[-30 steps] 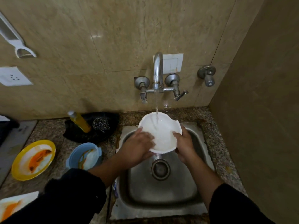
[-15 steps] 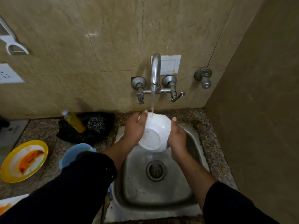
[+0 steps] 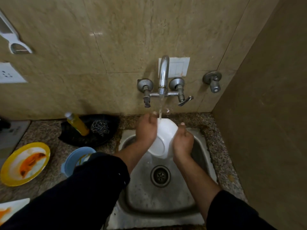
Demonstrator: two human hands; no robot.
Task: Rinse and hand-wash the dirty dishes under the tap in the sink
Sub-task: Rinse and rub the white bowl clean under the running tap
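A white bowl (image 3: 163, 138) is held tilted over the steel sink (image 3: 159, 201), its underside turned toward me. Water runs from the tap (image 3: 163, 75) onto the bowl's far rim. My left hand (image 3: 146, 130) grips the bowl's left side, fingers curled over the rim. My right hand (image 3: 182, 141) holds its right side, thumb up along the rim. On the counter to the left lie a yellow plate (image 3: 25, 163) with orange smears and a blue bowl (image 3: 74, 161) with residue, partly behind my left sleeve. A white plate (image 3: 10, 208) with an orange stain shows at the lower left edge.
A black tray (image 3: 89, 130) behind the blue bowl holds a yellow soap bottle (image 3: 77, 124) and a steel scrubber (image 3: 99, 127). The drain (image 3: 160, 175) is open in the sink's middle. A side wall stands close on the right. A second valve (image 3: 213, 82) juts from the back wall.
The bowl was first held face up under the stream, then turned over so its underside faces me. Both hands have shifted along its sides. The water keeps running.
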